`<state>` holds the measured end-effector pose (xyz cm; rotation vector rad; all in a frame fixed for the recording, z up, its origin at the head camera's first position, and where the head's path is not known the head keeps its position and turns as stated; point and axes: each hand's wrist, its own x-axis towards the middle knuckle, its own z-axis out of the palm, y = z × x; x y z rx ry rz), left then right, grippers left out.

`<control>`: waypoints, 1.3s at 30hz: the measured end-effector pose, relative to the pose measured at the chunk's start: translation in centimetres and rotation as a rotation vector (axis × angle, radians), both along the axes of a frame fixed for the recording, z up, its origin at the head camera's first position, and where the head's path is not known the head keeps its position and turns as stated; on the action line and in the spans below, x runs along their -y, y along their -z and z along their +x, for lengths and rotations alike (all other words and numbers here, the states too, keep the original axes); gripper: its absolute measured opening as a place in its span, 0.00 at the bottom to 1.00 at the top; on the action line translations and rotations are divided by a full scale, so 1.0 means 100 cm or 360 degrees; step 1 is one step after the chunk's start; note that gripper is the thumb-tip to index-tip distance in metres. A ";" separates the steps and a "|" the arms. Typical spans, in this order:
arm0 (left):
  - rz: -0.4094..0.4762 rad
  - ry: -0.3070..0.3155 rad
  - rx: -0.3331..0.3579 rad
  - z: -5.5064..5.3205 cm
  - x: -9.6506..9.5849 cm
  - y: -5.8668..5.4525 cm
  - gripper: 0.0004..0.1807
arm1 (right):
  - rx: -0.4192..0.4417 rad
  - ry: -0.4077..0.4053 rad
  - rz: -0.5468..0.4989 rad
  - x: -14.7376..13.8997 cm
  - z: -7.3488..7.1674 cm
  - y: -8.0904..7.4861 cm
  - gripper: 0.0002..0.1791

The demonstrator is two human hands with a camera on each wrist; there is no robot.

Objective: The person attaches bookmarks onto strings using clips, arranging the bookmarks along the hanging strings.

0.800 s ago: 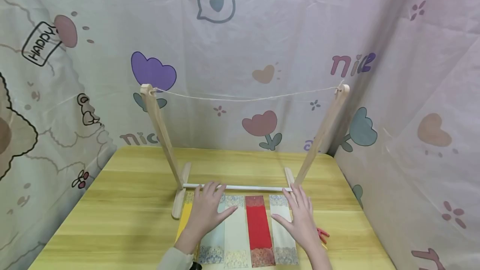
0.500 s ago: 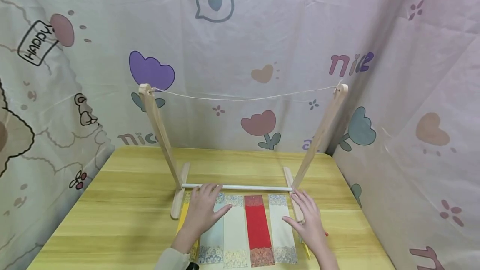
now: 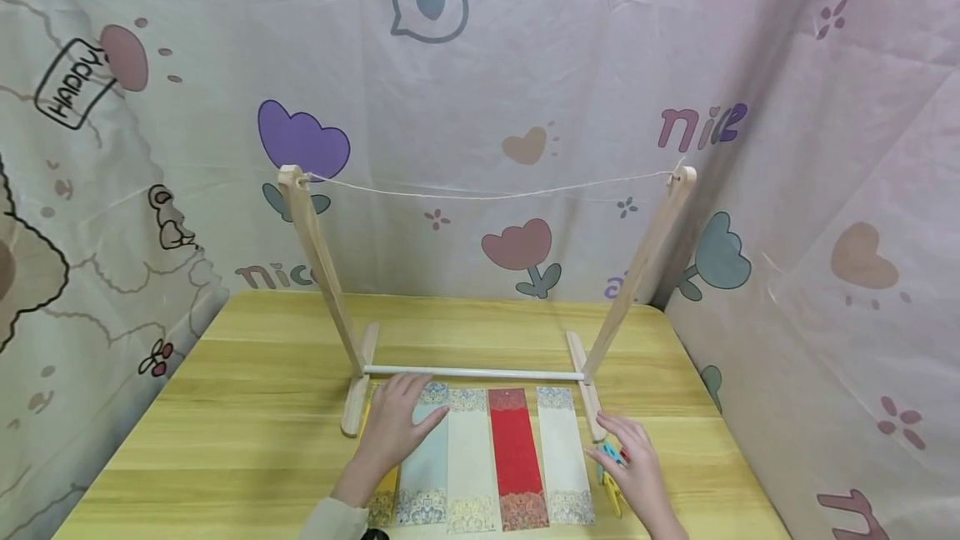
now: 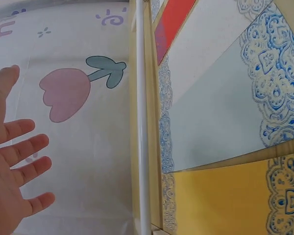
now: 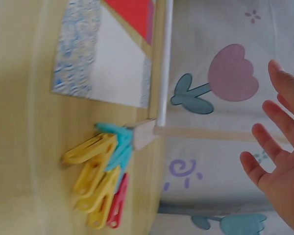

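My left hand (image 3: 392,425) hovers over the yellow card (image 3: 385,497) and the pale blue card (image 3: 423,457), thumb apart from the straight fingers; it holds nothing. In the left wrist view those fingers (image 4: 32,144) are spread. My right hand (image 3: 637,461) is beside a pile of clothespins, partly covering it in the head view. Relaxed and empty fingers (image 5: 269,137) show in the right wrist view. The pile has several yellow clothespins (image 5: 95,171), blue ones (image 5: 120,147) and a red one (image 5: 118,200). Also in the row lie a cream card (image 3: 471,457), a red card (image 3: 516,448) and a white card (image 3: 566,457).
Behind the cards stands a wooden frame with a left post (image 3: 322,273), a right post (image 3: 637,282) and a white crossbar (image 3: 480,373) low between them. A thin string (image 3: 487,197) sags between the post tops. A printed curtain (image 3: 450,107) hangs behind the table (image 3: 225,407).
My right hand has drawn back from the foot of the right post to the clothespins. My left hand has shifted slightly back and left. The cards stay put.
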<state>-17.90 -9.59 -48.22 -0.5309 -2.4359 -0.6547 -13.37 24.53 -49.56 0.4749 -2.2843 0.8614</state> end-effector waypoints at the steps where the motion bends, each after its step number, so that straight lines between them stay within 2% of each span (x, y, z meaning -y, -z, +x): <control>1: 0.0010 0.0002 0.0004 0.000 0.001 0.001 0.27 | 0.0022 0.0012 -0.0012 -0.001 0.002 0.002 0.29; 5: 0.0048 0.0011 0.0028 0.000 0.003 0.004 0.26 | 0.0128 0.0030 -0.0067 -0.007 0.008 0.012 0.28; 11: 0.0074 -0.0012 0.0088 -0.002 0.008 0.012 0.28 | 0.0233 0.0091 -0.0033 -0.016 0.017 0.026 0.28; 17: 0.0105 0.0021 0.0060 -0.006 0.015 0.020 0.36 | 0.0358 0.0162 -0.0245 -0.024 0.020 0.035 0.25; 20: 0.0082 0.0021 0.0054 -0.007 0.019 0.024 0.36 | 0.0414 0.0195 -0.0275 -0.029 0.022 0.039 0.23; 24: 0.0083 0.0008 0.0120 -0.007 0.025 0.028 0.36 | 0.0530 0.0211 -0.0284 -0.036 0.025 0.044 0.22; 28: 0.0123 0.0013 0.0231 -0.008 0.031 0.032 0.36 | 0.0650 0.0230 -0.0326 -0.040 0.027 0.047 0.21; 32: 0.0138 0.0035 0.0294 -0.009 0.037 0.034 0.38 | 0.0794 0.0209 -0.0353 -0.045 0.028 0.049 0.22; 35: 0.0150 0.0050 0.0331 -0.011 0.043 0.036 0.40 | 0.0986 0.0177 -0.0333 -0.051 0.028 0.048 0.24; 39: 0.0229 0.0066 0.0469 -0.012 0.050 0.038 0.40 | 0.1238 0.0063 -0.0270 -0.060 0.026 0.047 0.29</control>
